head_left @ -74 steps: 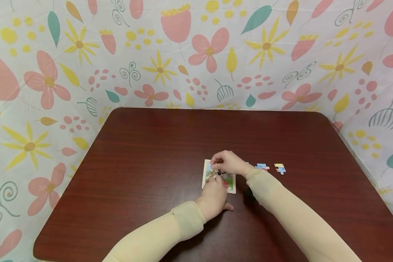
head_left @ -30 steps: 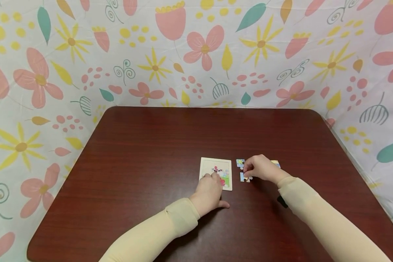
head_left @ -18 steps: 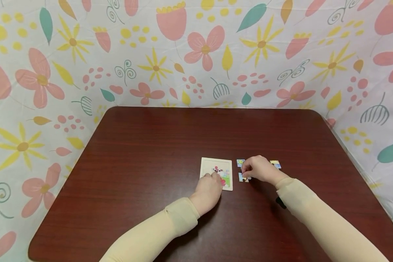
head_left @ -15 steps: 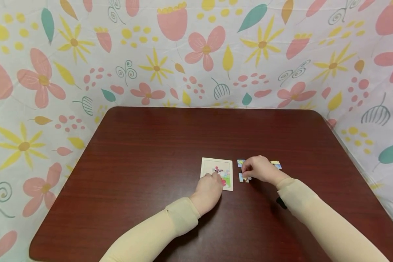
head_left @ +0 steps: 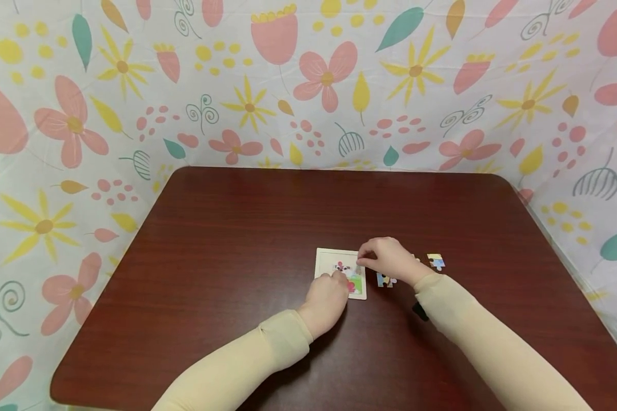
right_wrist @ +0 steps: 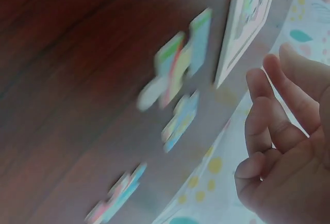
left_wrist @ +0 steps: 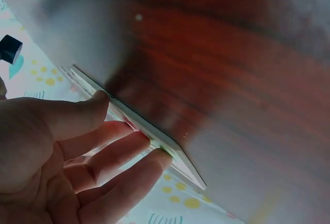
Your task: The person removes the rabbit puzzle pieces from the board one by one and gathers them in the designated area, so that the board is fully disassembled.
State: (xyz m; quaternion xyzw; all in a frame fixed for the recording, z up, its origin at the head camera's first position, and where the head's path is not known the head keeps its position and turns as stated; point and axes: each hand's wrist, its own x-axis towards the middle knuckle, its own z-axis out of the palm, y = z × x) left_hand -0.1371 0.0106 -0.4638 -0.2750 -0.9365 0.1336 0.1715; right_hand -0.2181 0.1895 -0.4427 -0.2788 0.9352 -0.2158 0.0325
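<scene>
A person's left hand (head_left: pixel 325 302), relaxed fingertips resting on a puzzle board (head_left: pixel 323 260) flat on the dark table (head_left: pixel 236 228), thumb at its edge, right hand (head_left: pixel 389 258) loosely bent by its right rim, puzzle pieces (head_left: pixel 385 280) lying farther right.

A white cloth (head_left: pixel 288 134) patterned with pink and yellow flowers and teal leaves contrasts with a dark red-brown bench (head_left: pixel 236 228). The cream-rimmed puzzle board (head_left: pixel 334 251) shows green and pink patches, a loose puzzle piece (head_left: pixel 436 262) yellow and blue, the sleeves (head_left: pixel 236 365) pale yellow.
</scene>
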